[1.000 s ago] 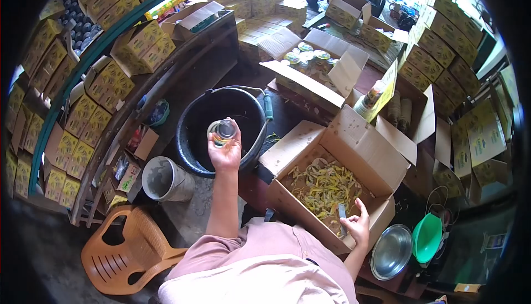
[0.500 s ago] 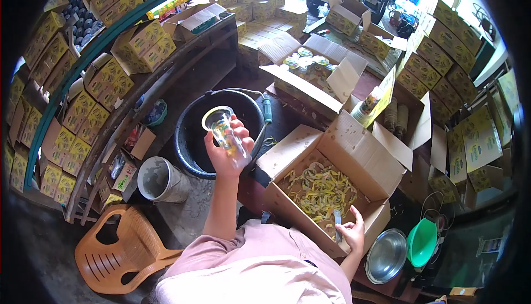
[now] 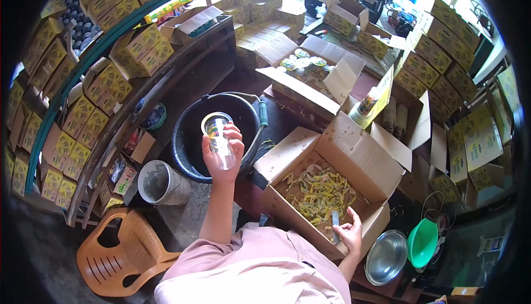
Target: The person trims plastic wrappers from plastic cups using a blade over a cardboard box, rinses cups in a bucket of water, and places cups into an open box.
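My left hand (image 3: pixel 225 174) is closed round a clear plastic cup (image 3: pixel 220 144), held tilted above the near rim of a black bucket (image 3: pixel 178 160). The cup has a wide rim and a coloured print; whether anything is inside, I cannot tell. Over the near right side of an open cardboard box (image 3: pixel 362 154), my right hand (image 3: pixel 350 235) pinches a flat grey strip (image 3: pixel 335 225) that looks like metal. Its index finger points up, off the strip. Yellow-green strips (image 3: pixel 318 193), like peelings or slices, lie spread across the box's floor.
An open carton of lidded cups (image 3: pixel 304 63) stands beyond, with stacked cups (image 3: pixel 390 116) to its right. A metal bowl (image 3: pixel 385 257) and green basin (image 3: pixel 422 242) sit at right. A grey pail (image 3: pixel 163 182) and orange chair (image 3: pixel 124 248) are at left. Stacked cartons (image 3: pixel 88 116) line the sides.
My left hand has moved slightly left and down with the cup, which is turned a little more upright. My right hand stays nearly in place with the grey strip.
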Motion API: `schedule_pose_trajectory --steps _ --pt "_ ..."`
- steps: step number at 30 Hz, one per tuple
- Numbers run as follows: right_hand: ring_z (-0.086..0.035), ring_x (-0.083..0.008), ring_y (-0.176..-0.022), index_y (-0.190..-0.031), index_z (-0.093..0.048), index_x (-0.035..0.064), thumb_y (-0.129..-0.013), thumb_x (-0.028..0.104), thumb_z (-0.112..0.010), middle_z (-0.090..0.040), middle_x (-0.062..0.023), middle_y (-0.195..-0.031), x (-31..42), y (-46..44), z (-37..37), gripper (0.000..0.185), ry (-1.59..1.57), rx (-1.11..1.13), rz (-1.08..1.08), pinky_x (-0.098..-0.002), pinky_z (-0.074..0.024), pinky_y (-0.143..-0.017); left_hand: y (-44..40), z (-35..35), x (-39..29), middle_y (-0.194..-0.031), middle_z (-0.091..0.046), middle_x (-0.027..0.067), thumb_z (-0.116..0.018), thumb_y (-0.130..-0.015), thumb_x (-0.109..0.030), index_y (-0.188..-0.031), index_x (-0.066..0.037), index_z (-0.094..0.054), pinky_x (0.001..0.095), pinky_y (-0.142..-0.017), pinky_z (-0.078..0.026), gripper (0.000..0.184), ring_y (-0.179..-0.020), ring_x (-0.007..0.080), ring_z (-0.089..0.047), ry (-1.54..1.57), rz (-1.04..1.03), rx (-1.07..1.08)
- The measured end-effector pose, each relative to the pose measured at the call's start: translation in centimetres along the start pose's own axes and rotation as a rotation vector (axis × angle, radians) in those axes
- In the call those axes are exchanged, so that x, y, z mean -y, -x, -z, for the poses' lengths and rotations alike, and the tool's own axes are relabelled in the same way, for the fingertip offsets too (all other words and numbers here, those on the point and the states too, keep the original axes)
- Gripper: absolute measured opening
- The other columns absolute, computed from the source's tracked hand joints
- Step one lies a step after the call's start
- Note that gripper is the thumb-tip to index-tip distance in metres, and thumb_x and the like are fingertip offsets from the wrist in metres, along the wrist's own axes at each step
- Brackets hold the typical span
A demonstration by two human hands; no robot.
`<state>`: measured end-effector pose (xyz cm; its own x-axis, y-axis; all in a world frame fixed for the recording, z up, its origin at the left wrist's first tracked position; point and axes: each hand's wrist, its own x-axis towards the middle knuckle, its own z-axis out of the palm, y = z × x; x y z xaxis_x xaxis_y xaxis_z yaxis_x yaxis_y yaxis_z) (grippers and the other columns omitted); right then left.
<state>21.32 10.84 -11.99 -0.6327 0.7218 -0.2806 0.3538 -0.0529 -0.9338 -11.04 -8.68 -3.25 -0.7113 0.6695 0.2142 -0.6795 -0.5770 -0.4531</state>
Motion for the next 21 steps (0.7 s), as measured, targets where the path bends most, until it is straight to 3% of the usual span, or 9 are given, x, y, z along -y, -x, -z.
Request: schedule_pose_trajectory --steps 4,7,11,14,15,16,18,20,21 --pt "-0.057 -0.0113 -0.065 -0.129 -0.033 -0.0007 -0.062 -0.009 -0.068 -0.042 -0.0159 -0.125 -0.1 -0.3 -0.1 0.075 -0.468 0.033 -0.002 -0.0221 -0.0486 -0.053 -0.1 -0.5 -0.3 -0.100 -0.045 0.0145 -0.059 -0.066 -0.013 -0.107 0.002 -0.041 0.0395 -0.085 -0.041 0.047 -0.097 0.0260 -0.045 0.114 -0.231 -0.043" --pt "-0.056 -0.0117 -0.063 -0.128 -0.034 -0.0014 -0.061 -0.009 -0.068 -0.046 -0.0172 -0.120 -0.5 -0.7 0.0 0.075 0.075 -0.097 -0.051 -0.0230 -0.0492 -0.053 -1.0 -0.6 -1.2 -0.102 -0.045 0.0173 -0.054 -0.070 -0.016 -0.108 0.004 -0.041 0.0419 -0.084 -0.042 0.045 -0.099 0.0296 -0.045 0.034 -0.376 -0.102" --pt "-0.055 -0.0092 -0.064 -0.128 -0.034 -0.0014 -0.062 -0.005 -0.070 -0.049 -0.0159 -0.117 1.6 -1.4 1.5 0.076 -0.692 0.170 0.054 -0.0210 -0.0479 -0.057 -2.7 -0.6 -0.9 -0.103 -0.047 0.0189 -0.052 -0.076 -0.018 -0.108 0.005 -0.042 0.0422 -0.083 -0.043 0.041 -0.099 0.0308 -0.047 -0.043 -0.404 -0.173" --pt "-0.056 -0.0104 -0.064 -0.126 -0.037 -0.0015 -0.061 -0.004 -0.071 -0.051 -0.0147 -0.114 -1.0 -3.3 1.2 0.074 -0.224 0.012 -0.064 -0.0221 -0.0482 -0.056 -4.9 -0.4 -0.8 -0.099 -0.048 0.0185 -0.050 -0.080 -0.020 -0.105 0.006 -0.045 0.0412 -0.080 -0.045 0.037 -0.096 0.0306 -0.047 0.028 -0.416 -0.205" --pt "-0.058 -0.0122 -0.062 -0.120 -0.043 -0.0029 -0.060 -0.002 -0.073 -0.052 -0.0135 -0.110 -0.8 -3.3 0.7 0.067 0.396 -0.150 -0.040 -0.0238 -0.0488 -0.055 -5.8 -0.4 -1.0 -0.099 -0.048 0.0186 -0.049 -0.080 -0.021 -0.105 0.006 -0.046 0.0413 -0.080 -0.045 0.036 -0.095 0.0307 -0.047 0.090 -0.408 -0.200" --pt "-0.059 -0.0119 -0.064 -0.116 -0.043 -0.0044 -0.056 -0.001 -0.075 -0.050 -0.0141 -0.111 -1.7 -3.4 0.6 0.068 0.404 -0.171 -0.058 -0.0246 -0.0495 -0.055 -7.0 -0.3 -1.5 -0.098 -0.048 0.0187 -0.047 -0.081 -0.022 -0.104 0.006 -0.047 0.0414 -0.080 -0.045 0.037 -0.095 0.0307 -0.047 0.152 -0.397 -0.192" --pt "-0.059 -0.0121 -0.063 -0.114 -0.044 -0.0047 -0.056 -0.001 -0.075 -0.049 -0.0145 -0.112 -2.2 -3.0 0.7 0.067 -0.112 -0.062 -0.166 -0.0238 -0.0498 -0.055 -9.5 0.2 -3.8 -0.099 -0.049 0.0188 -0.045 -0.082 -0.024 -0.103 0.007 -0.048 0.0427 -0.082 -0.046 0.037 -0.095 0.0307 -0.048 0.265 -0.411 -0.265" --pt "-0.060 -0.0119 -0.064 -0.124 -0.035 -0.0029 -0.055 0.000 -0.076 -0.048 -0.0160 -0.117 -2.1 -3.0 0.6 0.080 0.072 -0.115 -0.144 -0.0236 -0.0502 -0.058 -12.1 0.9 -3.7 -0.104 -0.050 0.0189 -0.045 -0.084 -0.028 -0.100 0.004 -0.050 0.0441 -0.081 -0.046 0.036 -0.097 0.0299 -0.050 -0.178 -0.672 -0.200" --pt "-0.060 -0.0119 -0.064 -0.126 -0.032 -0.0021 -0.055 0.000 -0.076 -0.047 -0.0164 -0.118 -1.2 -2.6 0.3 0.084 0.159 -0.153 -0.133 -0.0239 -0.0503 -0.058 -13.3 0.5 -1.4 -0.102 -0.053 0.0176 -0.046 -0.085 -0.029 -0.097 0.002 -0.052 0.0445 -0.081 -0.046 0.034 -0.096 0.0295 -0.052 -0.328 -0.692 -0.213"
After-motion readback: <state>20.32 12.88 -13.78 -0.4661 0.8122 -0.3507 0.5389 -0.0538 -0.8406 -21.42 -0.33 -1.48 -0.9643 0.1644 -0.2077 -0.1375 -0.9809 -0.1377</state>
